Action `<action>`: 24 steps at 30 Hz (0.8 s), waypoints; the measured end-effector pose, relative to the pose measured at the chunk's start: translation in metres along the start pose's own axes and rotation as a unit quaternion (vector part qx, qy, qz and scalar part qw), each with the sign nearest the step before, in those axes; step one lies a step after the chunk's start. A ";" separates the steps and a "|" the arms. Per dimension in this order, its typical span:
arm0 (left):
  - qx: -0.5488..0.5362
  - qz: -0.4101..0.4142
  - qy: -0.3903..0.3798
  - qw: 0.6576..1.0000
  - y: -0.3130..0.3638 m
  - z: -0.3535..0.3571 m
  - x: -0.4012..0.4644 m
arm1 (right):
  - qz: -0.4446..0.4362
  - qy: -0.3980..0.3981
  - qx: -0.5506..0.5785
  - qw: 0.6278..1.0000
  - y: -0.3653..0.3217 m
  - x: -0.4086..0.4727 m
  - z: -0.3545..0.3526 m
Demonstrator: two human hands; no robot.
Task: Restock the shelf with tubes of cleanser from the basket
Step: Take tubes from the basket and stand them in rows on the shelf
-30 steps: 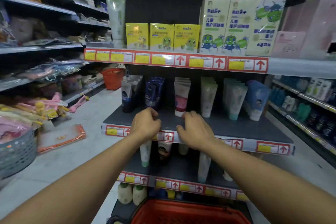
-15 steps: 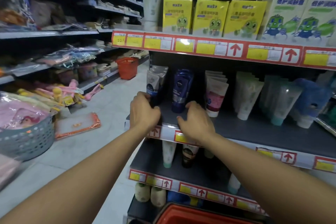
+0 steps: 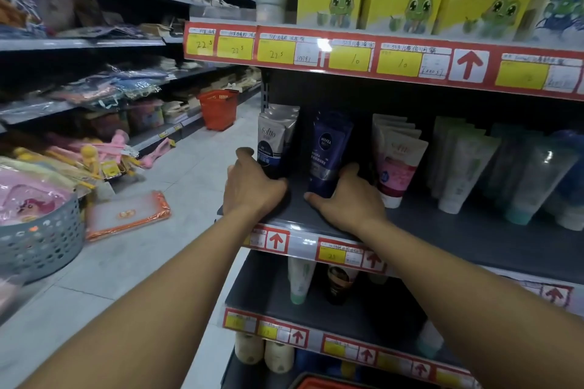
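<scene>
head | left hand [image 3: 252,189] is curled round the Softto tube [image 3: 274,142], right hand [image 3: 347,199] round the Nivea tube [image 3: 328,151], both on the shelf [image 3: 474,237] | risk: neighbouring pink tube [image 3: 398,167] could be toppled | room: bare shelf front; red basket [image 3: 328,384] glimpsed below.

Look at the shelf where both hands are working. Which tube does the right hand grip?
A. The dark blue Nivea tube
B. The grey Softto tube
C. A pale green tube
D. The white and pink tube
A. The right hand curls round the foot of the dark blue Nivea tube, while the left hand holds the grey Softto tube beside it.
</scene>
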State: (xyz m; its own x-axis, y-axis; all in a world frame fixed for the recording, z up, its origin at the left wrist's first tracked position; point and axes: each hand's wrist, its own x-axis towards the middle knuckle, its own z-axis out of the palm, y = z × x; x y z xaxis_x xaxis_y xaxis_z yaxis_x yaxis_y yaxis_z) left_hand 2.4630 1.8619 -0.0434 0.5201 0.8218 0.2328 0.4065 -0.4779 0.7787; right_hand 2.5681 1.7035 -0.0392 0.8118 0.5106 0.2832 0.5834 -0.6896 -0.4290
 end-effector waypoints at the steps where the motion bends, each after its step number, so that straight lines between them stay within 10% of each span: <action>1: 0.008 0.000 -0.004 1.000 -0.001 0.002 0.001 | 0.001 -0.001 0.003 1.000 0.001 0.002 0.001; 24: 0.068 0.004 -0.001 0.998 -0.006 0.007 0.005 | -0.028 -0.012 0.089 0.996 0.017 0.009 0.007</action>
State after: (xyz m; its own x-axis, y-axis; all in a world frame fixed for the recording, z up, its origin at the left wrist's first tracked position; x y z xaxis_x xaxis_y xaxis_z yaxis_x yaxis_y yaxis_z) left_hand 2.4684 1.8664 -0.0515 0.5254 0.8170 0.2375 0.5008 -0.5226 0.6900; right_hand 2.5848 1.7004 -0.0500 0.7759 0.5594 0.2915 0.6127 -0.5585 -0.5591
